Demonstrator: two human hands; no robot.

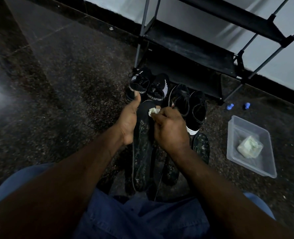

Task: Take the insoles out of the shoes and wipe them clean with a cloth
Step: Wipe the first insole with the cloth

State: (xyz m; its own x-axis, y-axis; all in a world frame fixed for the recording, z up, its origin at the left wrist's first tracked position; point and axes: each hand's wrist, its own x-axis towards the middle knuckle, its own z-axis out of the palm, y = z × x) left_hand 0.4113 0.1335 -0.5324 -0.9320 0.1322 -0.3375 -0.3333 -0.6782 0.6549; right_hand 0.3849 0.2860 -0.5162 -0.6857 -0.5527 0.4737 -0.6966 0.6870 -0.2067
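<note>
Mid-task, by my read: insoles out, wiping barely begun. Nearest, over the lap, 1 long dark insole (pixel 141 152) was held up lengthwise, heel toward the person. Most of its surface was speckled with pale grime; only the toe end looked cleaner. Left hand (pixel 128 121) gripped its left edge, thumb up. Right hand (pixel 168 128) pinched a small pale cloth (pixel 153 111) against the toe end. On the floor just right, a second dirty insole (pixel 201 145) lay flat, a probable third (pixel 171 169) half hidden under the right forearm; a 4th not visible. Beyond stood 2 SPORT shoes (pixel 157 90) and 2 plain black shoes (pixel 197 109). Right: clear tray (pixel 263 135) with spare cloth (pixel 249 147).
</note>
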